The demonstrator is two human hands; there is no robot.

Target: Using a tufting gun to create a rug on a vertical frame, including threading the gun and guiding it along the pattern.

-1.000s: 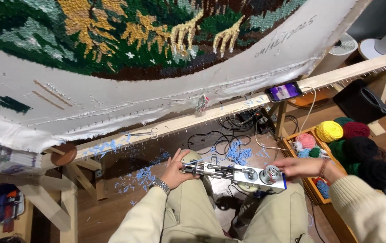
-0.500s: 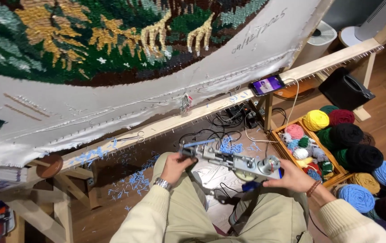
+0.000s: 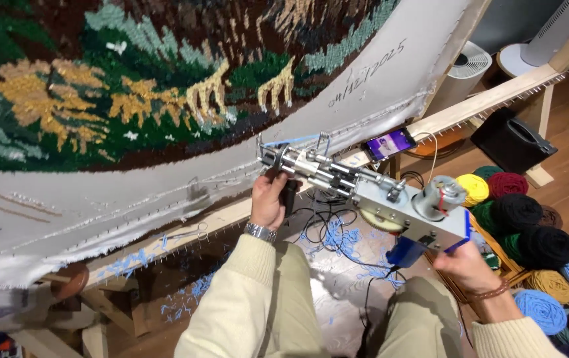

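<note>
We see dark writing [image 3: 367,74] on the white cloth [image 3: 132,192]. A small phone [image 3: 388,144] glows purple on the wooden frame [image 3: 490,99]. Our left hand [image 3: 270,199] wraps the front grip of the tufting gun [image 3: 364,192]. Our right hand [image 3: 463,265] squeezes its blue handle [image 3: 403,252]. The gun sits between both hands, its tip touching the cloth.

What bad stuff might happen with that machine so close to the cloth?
The tufting gun has its needle tip right at the stretched cloth, so it might poke a wrong hole. The left hand grips near the moving front parts. Black cables dangle below and might snag.
</note>
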